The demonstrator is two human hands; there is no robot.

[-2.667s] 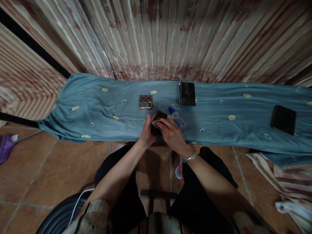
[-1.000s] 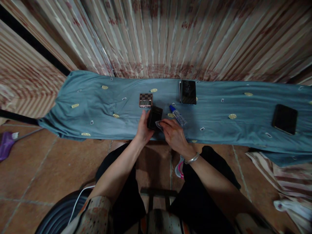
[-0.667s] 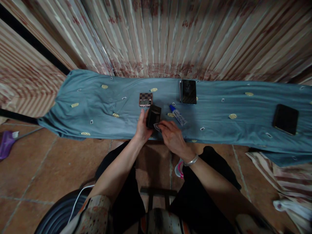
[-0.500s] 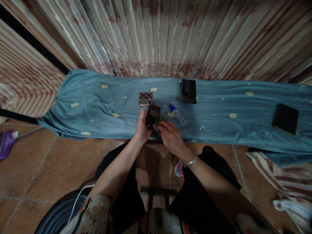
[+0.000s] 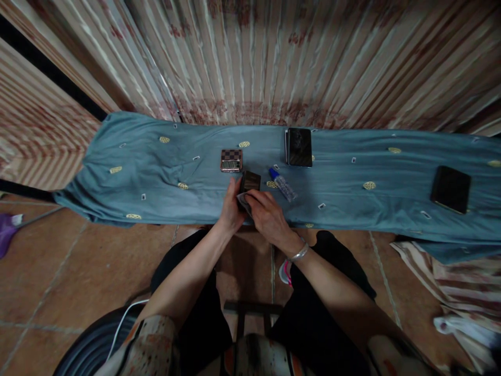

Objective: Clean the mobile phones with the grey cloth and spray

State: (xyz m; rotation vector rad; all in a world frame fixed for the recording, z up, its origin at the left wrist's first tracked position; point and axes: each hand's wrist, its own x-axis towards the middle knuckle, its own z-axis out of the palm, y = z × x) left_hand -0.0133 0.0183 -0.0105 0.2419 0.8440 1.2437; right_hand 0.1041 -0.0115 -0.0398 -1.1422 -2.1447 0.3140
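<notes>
My left hand grips a dark phone by its side, above the front edge of the blue cloth. A small grey cloth is pinched in my right hand and pressed on the phone's lower part. Just beyond the phone lies a checkered phone case with a shiny strip. To the right of my hands rests a clear spray bottle with a blue cap. My fingers cover the phone's lower end.
Dark-screened devices lie stacked near the back edge of the blue cloth. A black case lies far right. Behind hangs a pleated curtain. A purple dustpan stands on the tiled floor at left.
The phone has tilted and dropped slightly towards me. My right hand has moved left and up across it with the grey cloth. The view has shifted slightly.
</notes>
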